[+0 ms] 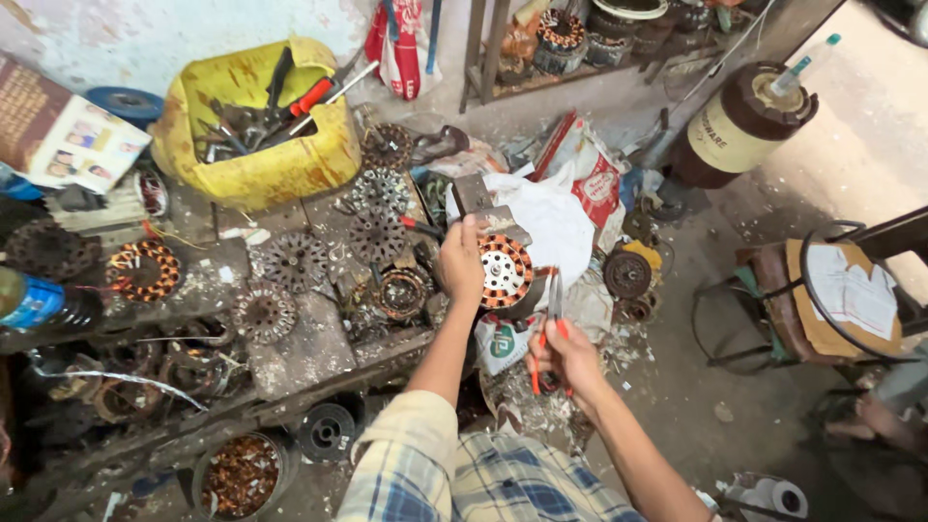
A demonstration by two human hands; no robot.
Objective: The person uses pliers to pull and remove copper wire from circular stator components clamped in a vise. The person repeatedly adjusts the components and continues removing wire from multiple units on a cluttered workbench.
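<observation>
Cluttered workshop ground is seen from above, with a rough wooden bench [290,348] at the left strewn with round metal motor parts, some wound with copper wire. A yellow tub [259,135] of hand tools is set at the far left, a brown drum [739,121] at the far right, and a stool with papers [841,300] at the right. At the centre a round motor core [505,272], ringed in copper winding with a pale hub, is mounted in a metal clamp [483,208] so that its flat face is turned toward the viewer and its axis runs near to far. The left hand [462,263] is closed over the left rim of the core, grasping it. The right hand [570,356] lies nearer and to the right, clenched on the red handles of a pair of pliers [554,314], whose long axis points away toward the core's near right edge, the tips just beside it. A bucket of copper scraps [240,474] is placed near left.
</observation>
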